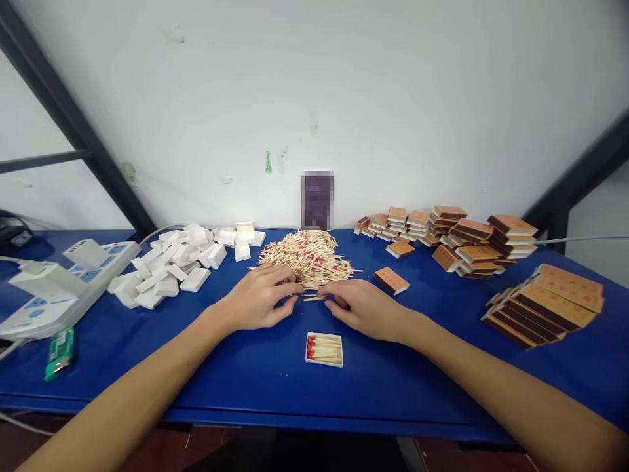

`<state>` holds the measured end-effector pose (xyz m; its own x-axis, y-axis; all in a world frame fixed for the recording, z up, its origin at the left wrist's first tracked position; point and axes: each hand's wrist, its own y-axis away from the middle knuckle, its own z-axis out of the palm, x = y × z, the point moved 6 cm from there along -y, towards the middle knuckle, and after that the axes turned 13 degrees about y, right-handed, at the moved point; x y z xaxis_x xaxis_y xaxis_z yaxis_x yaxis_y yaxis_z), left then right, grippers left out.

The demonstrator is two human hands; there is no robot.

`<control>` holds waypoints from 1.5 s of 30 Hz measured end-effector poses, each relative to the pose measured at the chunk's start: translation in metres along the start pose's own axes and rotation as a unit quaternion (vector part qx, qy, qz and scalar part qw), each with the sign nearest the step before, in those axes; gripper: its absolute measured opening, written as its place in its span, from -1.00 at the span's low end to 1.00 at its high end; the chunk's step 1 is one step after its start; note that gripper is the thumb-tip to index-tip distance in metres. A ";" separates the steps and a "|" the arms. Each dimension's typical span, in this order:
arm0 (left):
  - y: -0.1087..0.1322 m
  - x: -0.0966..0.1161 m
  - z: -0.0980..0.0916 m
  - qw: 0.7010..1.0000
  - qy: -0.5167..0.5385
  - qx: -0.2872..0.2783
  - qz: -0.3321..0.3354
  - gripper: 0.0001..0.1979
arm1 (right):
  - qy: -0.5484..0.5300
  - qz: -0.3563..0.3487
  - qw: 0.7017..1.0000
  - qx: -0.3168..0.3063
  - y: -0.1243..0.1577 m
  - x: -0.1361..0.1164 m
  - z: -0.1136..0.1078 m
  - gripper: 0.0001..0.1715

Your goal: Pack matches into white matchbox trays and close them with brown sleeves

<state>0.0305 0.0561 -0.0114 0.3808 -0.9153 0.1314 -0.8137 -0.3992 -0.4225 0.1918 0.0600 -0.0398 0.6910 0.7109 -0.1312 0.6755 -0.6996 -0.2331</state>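
Note:
A heap of red-tipped matches [307,254] lies at the middle of the blue table [236,373]. My left hand [258,298] and my right hand [366,308] rest at the heap's near edge, fingers curled and pinched together on a few loose matches [313,297] between them. Just in front of my hands sits a small white tray [324,349] filled with matches. A single orange matchbox sleeve [391,280] lies right of the heap.
A pile of empty white inner trays [171,265] lies at the left. Stacks of orange matchboxes [466,239] stand at the back right, more [545,305] at the far right. A white power strip [59,285] and a green lighter [59,353] are on the left.

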 end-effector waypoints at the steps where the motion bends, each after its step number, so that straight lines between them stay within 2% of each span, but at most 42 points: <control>1: -0.001 0.000 0.003 1.000 -0.011 -0.017 -0.006 -0.77 | -0.006 -0.001 1.000 0.004 0.000 0.000 0.000 -0.78; 6: -0.003 0.002 0.013 0.998 -0.019 -0.057 -0.019 -0.75 | -0.012 0.013 1.000 0.021 -0.001 0.004 0.002 -0.85; 12: -0.003 0.004 0.010 0.999 0.011 -0.026 -0.045 -0.77 | -0.025 0.010 0.999 0.020 -0.001 0.004 0.002 -0.90; 18: -0.003 0.007 0.012 0.999 0.031 -0.003 -0.031 -0.81 | 0.017 0.042 0.999 0.018 0.000 0.011 -0.003 -0.91; 30: -0.004 0.002 0.018 0.994 -0.025 -0.088 -0.054 -0.75 | -0.001 0.034 0.999 0.007 0.000 0.008 0.000 -0.92; 40: -0.004 0.000 0.019 0.995 -0.007 -0.081 -0.055 -0.76 | -0.008 0.026 1.000 0.001 0.000 0.003 0.001 -0.91; 45: -0.005 0.002 0.019 0.996 0.005 -0.065 -0.059 -0.81 | 0.037 0.065 0.997 0.000 0.001 0.004 -0.003 -0.90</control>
<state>0.0433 0.0569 -0.0257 0.4735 -0.8615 0.1834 -0.8138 -0.5076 -0.2830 0.1960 0.0623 -0.0375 0.7897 0.6072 -0.0881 0.5791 -0.7851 -0.2198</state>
